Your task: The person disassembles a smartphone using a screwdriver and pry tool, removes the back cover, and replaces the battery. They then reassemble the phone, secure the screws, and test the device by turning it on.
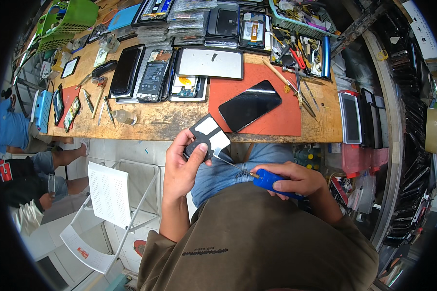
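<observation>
My left hand (184, 165) grips a small flat black piece with white panels (208, 127), held over my lap just in front of the bench edge. My right hand (298, 179) is closed round a blue tool (267, 180) with a brass fitting and a long thin metal tip, which reaches to the lower right corner of that piece; whether it touches is hard to tell. A black phone (250, 105) lies screen up on a red mat (286, 121) beyond my hands.
The wooden bench (160, 130) holds opened phones (153, 77), stacked bubble-wrapped items (184, 24), hand tools (296, 58), a small bottle (125, 116) and green baskets (63, 24). A white folding chair (109, 194) stands below left, near other people (9, 126). Stacked devices (354, 119) line the right.
</observation>
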Available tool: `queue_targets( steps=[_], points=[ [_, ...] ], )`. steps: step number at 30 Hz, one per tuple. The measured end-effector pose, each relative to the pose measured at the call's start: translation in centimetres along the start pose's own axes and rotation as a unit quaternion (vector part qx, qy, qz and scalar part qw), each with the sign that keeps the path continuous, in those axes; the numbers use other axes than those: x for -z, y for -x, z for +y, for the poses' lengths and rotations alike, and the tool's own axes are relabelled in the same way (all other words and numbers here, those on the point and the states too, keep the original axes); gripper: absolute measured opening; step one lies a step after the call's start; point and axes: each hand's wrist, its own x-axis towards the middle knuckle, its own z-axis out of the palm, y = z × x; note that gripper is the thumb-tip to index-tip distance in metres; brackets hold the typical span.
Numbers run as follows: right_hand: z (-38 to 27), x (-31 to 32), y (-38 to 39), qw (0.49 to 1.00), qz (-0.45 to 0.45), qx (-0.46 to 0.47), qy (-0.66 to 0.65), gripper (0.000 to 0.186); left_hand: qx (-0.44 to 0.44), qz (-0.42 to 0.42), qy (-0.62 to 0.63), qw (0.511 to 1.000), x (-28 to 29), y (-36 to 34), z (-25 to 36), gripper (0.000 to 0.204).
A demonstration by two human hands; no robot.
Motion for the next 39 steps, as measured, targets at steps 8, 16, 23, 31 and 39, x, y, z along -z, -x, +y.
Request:
queue_targets(
  steps=[8,16,23,31,39],
  points=[
    [-0.3,0.1,0.0,1.000,-0.011,-0.004,0.011,0.064,-0.009,-0.009,0.000,1.000,0.2,0.0,-0.1,0.023],
    [0.2,0.3,-0.2,1.000,0.020,-0.005,0.006,0.061,-0.015,-0.031,-0.037,0.999,0.4,0.0,0.2,0.022],
    [0.1,0.1,-1.1,0.982,-0.096,0.140,0.087,0.063,-0.035,-0.002,-0.114,0.993,-0.2,-0.6,-1.0,0.020],
    [-0.8,-0.1,-0.3,0.998,-0.024,-0.009,0.053,0.059,0.002,0.001,-0.035,0.999,0.1,-1.1,-1.4,0.022],
    [0.4,0.3,-1.1,0.999,0.040,-0.018,-0.018,0.061,-0.001,-0.010,-0.018,1.000,-0.2,-0.7,-0.5,0.019]
  ],
)
